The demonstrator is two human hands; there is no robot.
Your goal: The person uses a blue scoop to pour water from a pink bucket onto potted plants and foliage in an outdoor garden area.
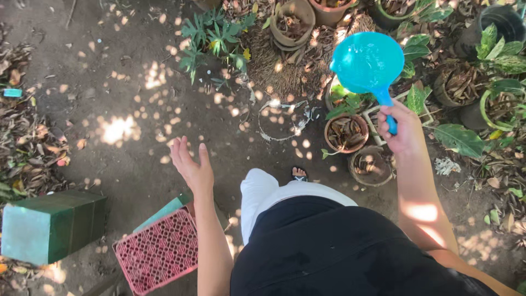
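My right hand (404, 129) grips the handle of a bright blue plastic water dipper (368, 61), held out over a group of potted plants. The dipper's bowl hangs above a small pot with green leaves (345, 101). Just below it sits a brown clay pot (346, 133) filled with dry leaves. My left hand (190, 163) is raised over the bare soil with fingers apart, holding nothing. My white trouser leg and sandalled foot (298, 174) show between the arms.
Several pots stand at the top and right, among them a brown pot (293, 22) and a dark pot (504, 22). A green box (49, 225) and a red lattice crate (159, 249) lie at lower left. Dry leaves line the left edge.
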